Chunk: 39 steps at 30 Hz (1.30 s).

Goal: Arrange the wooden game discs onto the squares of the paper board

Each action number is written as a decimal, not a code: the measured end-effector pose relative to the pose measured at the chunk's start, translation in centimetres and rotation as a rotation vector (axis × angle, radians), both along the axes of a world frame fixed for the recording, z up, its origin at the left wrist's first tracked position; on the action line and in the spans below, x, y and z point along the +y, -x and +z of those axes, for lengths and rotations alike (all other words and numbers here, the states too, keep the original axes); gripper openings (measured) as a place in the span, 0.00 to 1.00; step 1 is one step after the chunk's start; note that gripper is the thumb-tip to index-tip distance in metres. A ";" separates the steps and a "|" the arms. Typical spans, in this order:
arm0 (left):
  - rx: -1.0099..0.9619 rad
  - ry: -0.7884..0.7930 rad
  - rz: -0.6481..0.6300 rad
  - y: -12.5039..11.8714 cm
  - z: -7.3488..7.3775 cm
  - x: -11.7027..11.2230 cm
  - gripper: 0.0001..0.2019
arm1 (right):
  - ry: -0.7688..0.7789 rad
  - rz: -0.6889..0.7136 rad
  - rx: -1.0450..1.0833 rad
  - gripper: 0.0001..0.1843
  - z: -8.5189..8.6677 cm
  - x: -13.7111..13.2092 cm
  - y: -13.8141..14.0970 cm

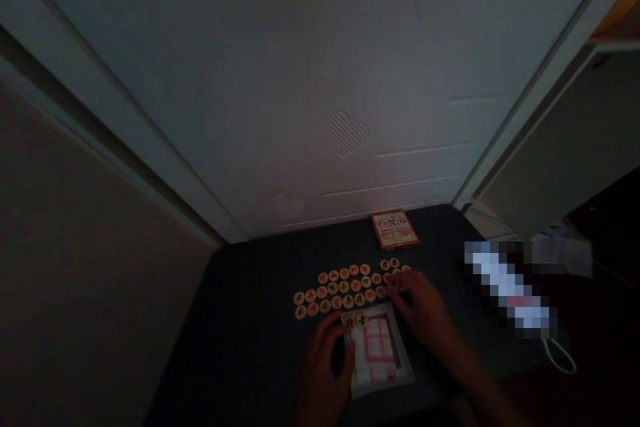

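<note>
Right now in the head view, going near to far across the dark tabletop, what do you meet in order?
Pink-lined white board → round Chinese chess pieces → small printed box

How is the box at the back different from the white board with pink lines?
The box has a brown edge and a printed picture, while the white board has pink lines. The box sits at the far end of the dark table, and the board lies at the near end. The left hand touches the board, but no hand touches the box. Both lie flat on the table.
</note>
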<state>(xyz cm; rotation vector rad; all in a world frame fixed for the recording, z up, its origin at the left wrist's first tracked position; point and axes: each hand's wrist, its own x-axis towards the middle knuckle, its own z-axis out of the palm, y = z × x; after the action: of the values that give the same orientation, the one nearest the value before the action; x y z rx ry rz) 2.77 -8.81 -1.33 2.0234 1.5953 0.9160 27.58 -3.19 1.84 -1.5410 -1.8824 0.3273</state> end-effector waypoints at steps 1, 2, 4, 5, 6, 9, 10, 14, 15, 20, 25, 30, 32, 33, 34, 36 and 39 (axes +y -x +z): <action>-0.001 0.008 0.003 0.0 0.0 0.0 0.10 | 0.022 -0.008 -0.031 0.08 0.2 0.8 -1.2; -0.003 0.015 0.005 0.0 0.0 0.0 0.10 | 0.053 -0.007 -0.066 0.08 0.3 1.6 -2.3; -0.011 0.029 0.006 0.1 0.0 -0.1 0.11 | 0.115 0.022 -0.129 0.09 0.5 2.7 -3.8; -0.017 0.033 0.005 0.1 0.0 -0.1 0.11 | 0.144 0.045 -0.158 0.09 0.6 3.1 -4.3; -0.023 0.037 0.001 0.1 0.0 -0.1 0.11 | 0.172 0.073 -0.186 0.09 0.7 3.4 -4.5; -0.039 0.055 -0.002 0.1 0.1 -0.2 0.10 | 0.245 0.124 -0.233 0.08 0.8 3.9 -4.3; -0.039 0.066 0.001 0.1 0.1 -0.2 0.10 | 0.264 0.129 -0.241 0.08 0.8 4.0 -4.1; -0.029 0.092 0.011 0.0 0.1 -0.2 0.11 | 0.311 0.120 -0.287 0.07 1.1 4.6 -3.4; -0.029 0.091 0.010 0.0 0.1 -0.2 0.11 | 0.316 0.111 -0.299 0.06 1.1 4.7 -3.3; -0.047 0.066 0.007 0.0 0.2 -0.1 0.11 | 0.311 0.075 -0.322 0.05 1.4 5.2 -3.1; -0.058 0.024 0.021 0.0 0.3 -0.1 0.10 | 0.285 0.021 -0.333 0.06 1.3 5.1 -2.8; -0.061 0.025 0.027 -0.1 0.7 -0.1 0.09 | 0.248 0.000 -0.302 0.06 1.7 4.8 -2.7; -0.061 0.030 0.023 -0.1 0.7 -0.1 0.09 | 0.211 -0.005 -0.252 0.06 2.2 4.2 -2.5; -0.060 0.030 0.025 -0.1 0.7 -0.1 0.09 | 0.187 0.000 -0.218 0.05 2.5 3.8 -2.2; -0.059 0.029 0.026 -0.1 0.6 -0.1 0.09 | 0.161 0.005 -0.184 0.05 2.8 3.2 -1.9; -0.063 0.022 0.026 -0.1 0.5 -0.1 0.10 | 0.115 0.057 -0.111 0.03 3.4 1.7 -0.8; -0.073 0.015 0.018 0.0 0.4 -0.1 0.11 | 0.113 0.149 -0.052 0.01 3.7 -0.9 1.5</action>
<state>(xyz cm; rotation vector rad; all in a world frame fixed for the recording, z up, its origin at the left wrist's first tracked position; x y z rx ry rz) 2.80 -8.92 -0.96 1.9466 1.5788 0.9702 26.12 -4.07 5.56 -1.4982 -2.0560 0.4720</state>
